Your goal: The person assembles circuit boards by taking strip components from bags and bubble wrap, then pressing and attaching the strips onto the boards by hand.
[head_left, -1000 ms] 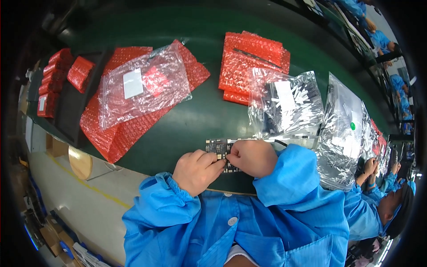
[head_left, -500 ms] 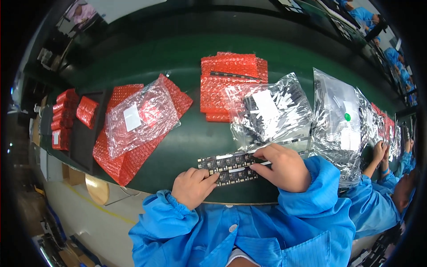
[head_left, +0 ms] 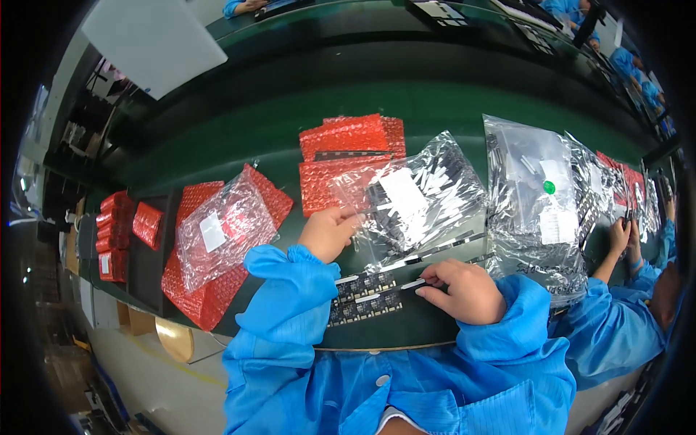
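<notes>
Two rows of black circuit boards (head_left: 367, 310) with small light parts lie on the green table in front of me, thin white strips on them. My right hand (head_left: 467, 291) is closed just right of the boards, pinching a small white-and-black strip (head_left: 414, 284) by one end. At the left edge of a clear plastic bag (head_left: 464, 190) full of black and white strips is my left hand (head_left: 326, 235), fingers drawn together. What its fingertips hold is hidden. Long dark strips (head_left: 442, 251) lie between the bag and the boards.
Red bubble-wrap sheets (head_left: 348, 138) lie behind the bag. On the left are another clear bag (head_left: 192, 250) on red wrap, a black tray (head_left: 156, 279) and red wrapped bundles (head_left: 112, 232). More clear bags (head_left: 518, 159) lie right, beside a co-worker's hands (head_left: 625, 239).
My left hand has left the boards and moved up to the bag's left edge. My right hand has come off the boards with a small strip in its fingers. The view has shifted.
</notes>
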Motion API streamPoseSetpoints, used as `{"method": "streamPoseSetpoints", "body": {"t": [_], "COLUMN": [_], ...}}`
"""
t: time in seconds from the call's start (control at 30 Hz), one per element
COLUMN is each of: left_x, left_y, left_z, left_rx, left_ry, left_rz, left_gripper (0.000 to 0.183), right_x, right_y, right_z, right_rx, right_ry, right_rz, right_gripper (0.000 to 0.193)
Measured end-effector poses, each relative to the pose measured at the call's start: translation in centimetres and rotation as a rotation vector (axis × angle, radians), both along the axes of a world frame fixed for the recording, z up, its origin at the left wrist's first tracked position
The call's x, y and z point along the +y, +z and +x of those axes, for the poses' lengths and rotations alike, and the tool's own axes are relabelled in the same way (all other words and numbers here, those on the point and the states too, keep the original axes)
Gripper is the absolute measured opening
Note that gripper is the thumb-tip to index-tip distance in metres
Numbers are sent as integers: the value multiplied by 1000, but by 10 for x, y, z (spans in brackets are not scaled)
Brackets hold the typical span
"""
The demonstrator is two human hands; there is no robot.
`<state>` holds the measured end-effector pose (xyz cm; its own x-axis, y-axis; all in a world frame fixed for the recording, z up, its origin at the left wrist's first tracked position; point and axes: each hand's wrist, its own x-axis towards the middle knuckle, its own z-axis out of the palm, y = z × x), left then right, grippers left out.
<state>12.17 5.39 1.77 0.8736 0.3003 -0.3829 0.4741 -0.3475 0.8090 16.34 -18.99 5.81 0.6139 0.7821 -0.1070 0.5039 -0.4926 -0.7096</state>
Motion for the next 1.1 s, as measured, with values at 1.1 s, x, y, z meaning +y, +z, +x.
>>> {"method": "streamPoseSetpoints", "body": {"t": [1.1], "left_x": [-10], "left_y": [30], "left_z": [-166], "left_rx": [-403], "left_ry": [6], "left_rz": [167], "left_gripper": [12], "right_x": [108], "right_y": [17], "right_z": [-52], "right_rx": [149], "right_ry": [524], "right_rz": [180], "right_gripper": [17]}}
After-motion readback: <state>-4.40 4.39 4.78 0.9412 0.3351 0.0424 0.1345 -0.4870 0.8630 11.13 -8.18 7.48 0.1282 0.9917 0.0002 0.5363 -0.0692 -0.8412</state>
